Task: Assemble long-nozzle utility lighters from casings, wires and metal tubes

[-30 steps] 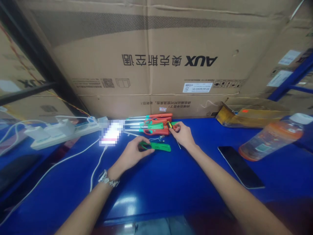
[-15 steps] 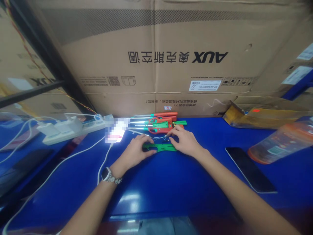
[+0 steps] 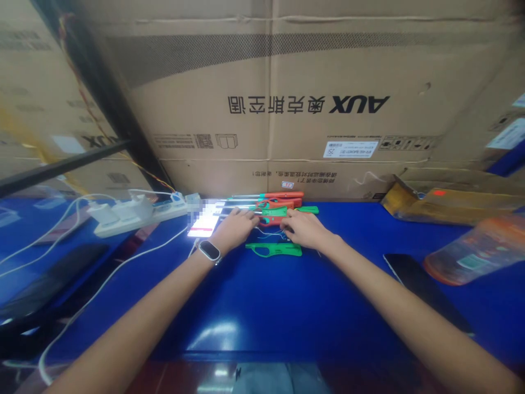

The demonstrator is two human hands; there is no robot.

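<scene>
Now has both hands out near the far edge of the worktop (image 3: 262,312), close together. Rests the left hand (image 3: 237,225) palm down, fingers loosely bent, tips against the near side of the lighters (image 3: 274,207); cannot tell whether closed on one of them. Wears a watch (image 3: 209,250) on that wrist. Holds the right hand (image 3: 305,230) just to the right, knuckles up, fingers curled down over the thin wires (image 3: 268,236); too blurred at the tips to tell whether pinching anything. Shows the lighters, red and green with long metal necks pointing left, piled along the far edge, right against the box (image 3: 287,65). Has the shell (image 3: 274,249), green and flat, lying on the worktop just nearer than the hands, between the two wrists, its right end close under the right hand; cannot tell whether touching. Further along the far edge, left of the pile: a lit phone (image 3: 204,221), just beside the left hand, then a power strip (image 3: 135,210) with white plugs, and a white cable (image 3: 143,258) running toward the near left corner. Toward the right edge: a carton (image 3: 443,198) lying against the box, an orange bottle (image 3: 476,249), blurred, and a dark phone (image 3: 418,279) flat on the worktop, well apart from the hands.
</scene>
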